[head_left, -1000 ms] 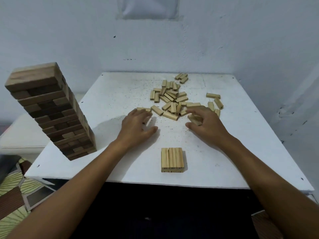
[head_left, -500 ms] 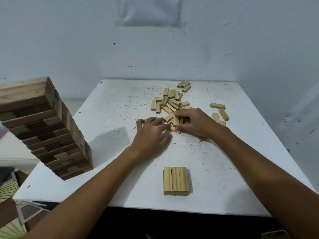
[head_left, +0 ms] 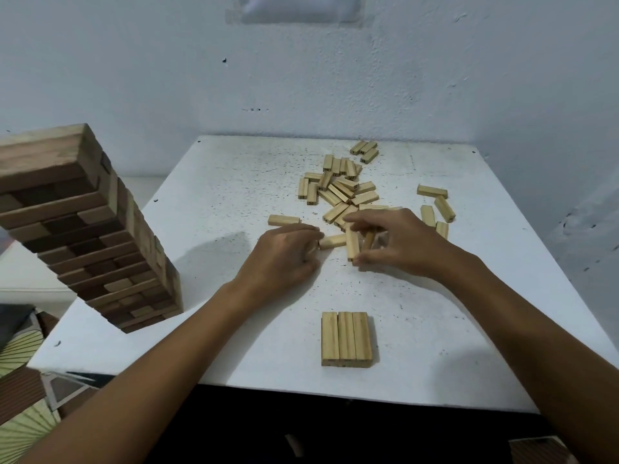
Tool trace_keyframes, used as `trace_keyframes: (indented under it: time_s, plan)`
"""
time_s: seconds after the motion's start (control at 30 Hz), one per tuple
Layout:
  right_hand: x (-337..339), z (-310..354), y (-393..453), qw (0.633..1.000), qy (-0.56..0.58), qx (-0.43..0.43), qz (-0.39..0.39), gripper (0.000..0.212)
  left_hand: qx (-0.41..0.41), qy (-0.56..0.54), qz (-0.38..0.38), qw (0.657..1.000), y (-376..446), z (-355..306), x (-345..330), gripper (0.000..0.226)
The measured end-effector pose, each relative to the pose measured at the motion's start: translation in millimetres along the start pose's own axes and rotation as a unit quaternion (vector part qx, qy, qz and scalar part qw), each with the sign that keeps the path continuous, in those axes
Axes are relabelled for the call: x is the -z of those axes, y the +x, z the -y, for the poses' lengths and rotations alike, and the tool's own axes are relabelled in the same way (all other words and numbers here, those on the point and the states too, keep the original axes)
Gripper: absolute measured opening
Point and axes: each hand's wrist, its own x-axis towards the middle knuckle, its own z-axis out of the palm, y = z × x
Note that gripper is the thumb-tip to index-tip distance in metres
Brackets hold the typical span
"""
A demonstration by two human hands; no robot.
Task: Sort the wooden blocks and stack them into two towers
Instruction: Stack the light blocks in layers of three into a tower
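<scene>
A pile of small light wooden blocks point(head_left: 341, 190) lies scattered on the white table point(head_left: 234, 202). My right hand point(head_left: 398, 242) pinches small blocks point(head_left: 352, 244) at the pile's near edge. My left hand point(head_left: 284, 254) rests on the table with curled fingers touching another small block point(head_left: 332, 241). Three small blocks lie side by side as a flat layer point(head_left: 346, 339) near the front edge. A tall tower of larger dark and light blocks point(head_left: 83, 229) stands at the table's left edge.
A single block point(head_left: 284, 220) lies just beyond my left hand. A few loose blocks point(head_left: 435, 205) sit to the right of the pile. White walls close off the back and right. A patterned floor point(head_left: 23, 416) shows at lower left.
Both hands have drawn blocks out of the pile toward me. My right hand has lifted its fingers around the blocks. The view has shifted, so the tower looks nearer.
</scene>
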Motion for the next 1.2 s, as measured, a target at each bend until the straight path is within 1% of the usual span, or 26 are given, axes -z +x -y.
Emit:
trace_keyframes:
  time_s: [0.07,0.17,0.23,0.3,0.37,0.47,0.57,0.67,0.73,0.83,0.93,1.0,1.2]
  plan:
    - [-0.5,4.9,-6.9,0.999,-0.022,-0.005,0.034,0.073,-0.003,-0.002,0.028,1.0,-5.3,2.0,4.4,0.028]
    - [-4.8,9.9,-14.4,0.998,-0.031,-0.013,0.044,0.078,-0.015,-0.028,0.072,0.997,-10.5,4.0,11.9,0.042]
    - [-11.9,10.8,-18.5,0.999,-0.009,-0.016,0.045,0.081,-0.018,-0.047,0.081,0.995,-13.6,3.4,12.9,0.048]
    - [-18.2,10.5,-21.4,0.999,0.004,-0.017,0.042,0.088,-0.014,-0.083,0.081,0.993,-16.9,1.0,12.2,0.05]
    - [-19.1,8.9,-22.8,0.999,-0.007,-0.019,0.039,0.096,-0.005,-0.106,0.076,0.991,-19.2,-0.9,12.3,0.051]
    - [-13.9,7.8,-22.6,0.998,-0.034,-0.027,0.05,0.105,0.01,-0.093,0.077,0.993,-18.5,-0.9,12.5,0.049]
    - [-12.8,9.1,-22.2,0.998,-0.005,-0.025,0.054,0.11,0.015,-0.092,0.092,0.991,-15.1,-1.2,8.3,0.048]
    - [-11.2,6.3,-23.3,0.998,0.051,-0.021,0.029,0.108,0.018,-0.096,0.087,0.991,-12.2,-2.0,2.7,0.051]
    - [-7.9,0.5,-25.8,0.998,0.067,-0.017,0.01,0.103,0.021,-0.101,0.088,0.991,-11.2,-1.5,1.2,0.053]
    - [-4.8,-6.8,-32.3,0.999,0.049,-0.02,0.006,0.094,0.004,-0.085,0.101,0.991,-9.8,1.0,-0.5,0.059]
    - [-6.8,-9.2,-36.4,0.998,0.045,-0.031,0.012,0.088,0.04,-0.088,0.103,0.99,-8.3,1.8,-1.0,0.062]
    - [-8.7,-7.7,-36.4,0.999,0.039,-0.032,0.013,0.087,0.053,-0.081,0.109,0.989,-6.4,1.0,-2.9,0.063]
    - [-18.9,-6.6,-35.7,0.998,0.051,-0.02,0.005,0.084,0.054,-0.076,0.129,0.987,-2.6,0.5,-9.0,0.068]
